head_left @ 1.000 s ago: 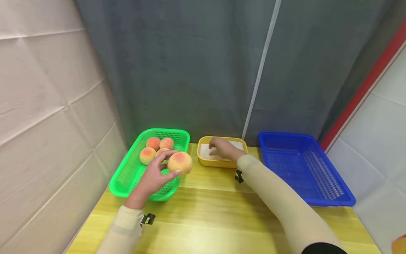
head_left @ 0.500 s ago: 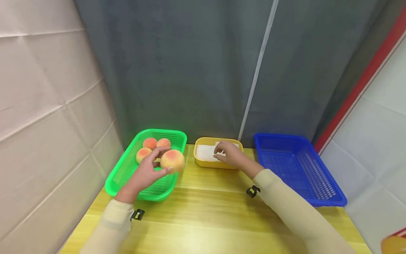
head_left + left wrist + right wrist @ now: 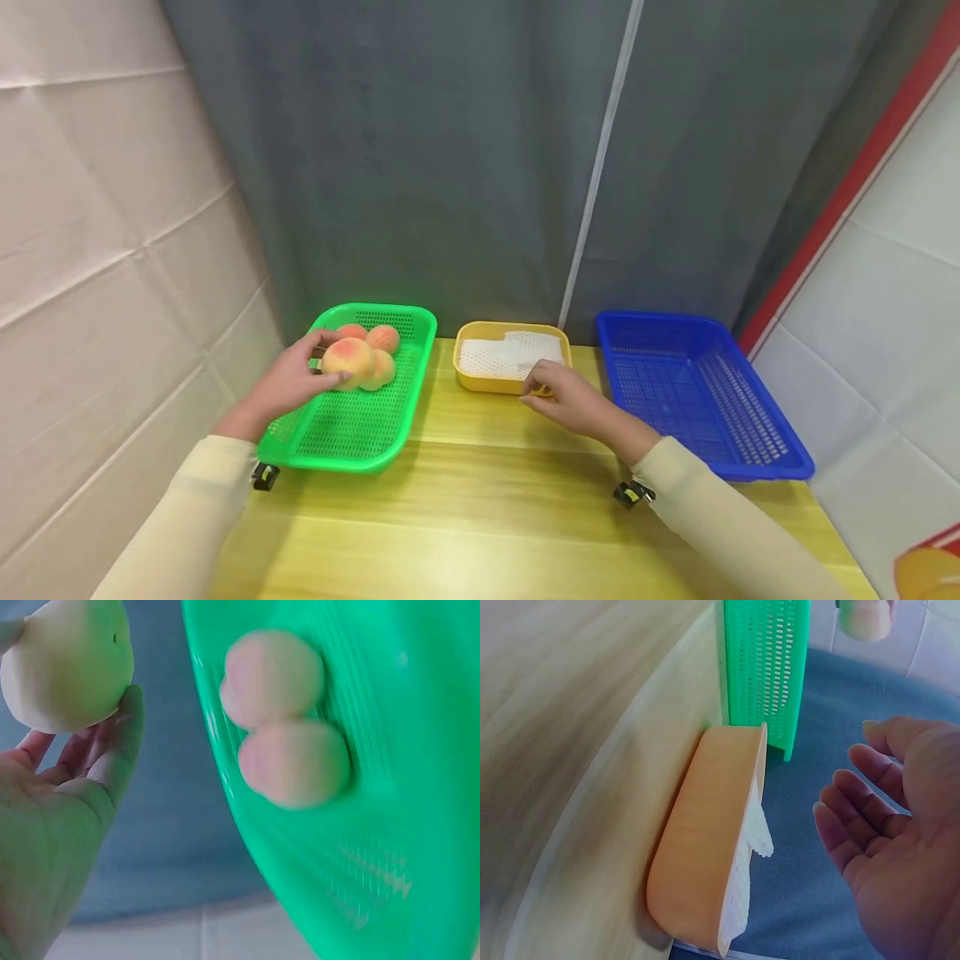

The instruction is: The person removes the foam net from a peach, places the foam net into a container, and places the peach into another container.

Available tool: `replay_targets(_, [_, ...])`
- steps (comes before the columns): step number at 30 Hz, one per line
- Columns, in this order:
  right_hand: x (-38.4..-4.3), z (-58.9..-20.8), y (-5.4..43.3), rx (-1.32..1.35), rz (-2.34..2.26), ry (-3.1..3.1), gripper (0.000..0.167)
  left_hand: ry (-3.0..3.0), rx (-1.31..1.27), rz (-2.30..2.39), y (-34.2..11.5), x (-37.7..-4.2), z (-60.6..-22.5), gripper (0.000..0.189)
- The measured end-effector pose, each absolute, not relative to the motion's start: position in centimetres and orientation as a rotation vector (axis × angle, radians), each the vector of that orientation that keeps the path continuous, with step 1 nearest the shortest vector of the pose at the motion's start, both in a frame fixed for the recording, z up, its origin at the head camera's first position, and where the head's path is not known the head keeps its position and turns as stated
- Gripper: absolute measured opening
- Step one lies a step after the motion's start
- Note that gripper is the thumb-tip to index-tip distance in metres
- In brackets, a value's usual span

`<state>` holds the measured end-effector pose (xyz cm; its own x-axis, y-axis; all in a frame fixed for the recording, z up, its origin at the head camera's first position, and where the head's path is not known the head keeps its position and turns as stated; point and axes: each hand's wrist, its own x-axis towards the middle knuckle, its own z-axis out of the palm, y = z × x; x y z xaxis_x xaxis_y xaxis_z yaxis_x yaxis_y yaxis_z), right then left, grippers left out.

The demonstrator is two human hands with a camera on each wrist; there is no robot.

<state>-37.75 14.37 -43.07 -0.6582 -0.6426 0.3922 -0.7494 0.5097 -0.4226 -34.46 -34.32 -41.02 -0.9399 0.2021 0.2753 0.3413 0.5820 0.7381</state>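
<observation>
My left hand [image 3: 288, 385] grips a yellow-pink peach [image 3: 348, 363] above the green basket [image 3: 401, 417], thumb on one side and fingers on the other. In the left wrist view this peach [image 3: 71, 664] hangs beside the basket's rim. Several other peaches [image 3: 383, 338] lie at the back of that basket, partly hidden behind the held one. My right hand [image 3: 573, 400] hovers at the near right rim of a small yellow container [image 3: 487, 385]. Its fingers are loosely curled with nothing between them in the right wrist view. White foam netting [image 3: 498, 357] lies in the container.
A blue perforated basket [image 3: 675, 400] stands on the right of the wooden table [image 3: 480, 517]. A dark grey curtain [image 3: 420, 167] hangs right behind the containers, and pale walls [image 3: 112, 333] close off both sides.
My left hand has moved left with the peach, from the basket's right rim to over its inside. The right hand has drawn back from over the netting toward the near right.
</observation>
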Motion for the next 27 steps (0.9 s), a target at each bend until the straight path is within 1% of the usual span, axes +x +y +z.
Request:
replay_targets(7, [-37.0,-43.1,15.0,1.223,0.849,-2.540,0.009,-2.759,-0.377,-1.188,-37.6,-36.4,-40.9,0.061])
replay_targets(14, [-36.8,-43.4,15.6,1.233,0.887,-2.533,0.004,-2.846,-0.466,-1.165,-38.7,-37.7,-40.4,0.071])
replay_targets(16, [-36.7,-43.5,15.7,1.231,0.900,-2.543,0.005,-2.880,-0.479,-1.132,-39.0,-37.9,-40.4,0.071])
replay_targets(22, [-36.5,-43.9,16.0,1.242,0.899,-2.557,0.008,-2.983,-0.492,-0.994,-39.3,-38.0,-40.1,0.065])
replay_targets(27, [-36.5,-44.2,16.2,1.243,0.930,-2.547,0.008,-3.093,-0.532,-0.852,-38.5,-38.4,-40.1,0.051])
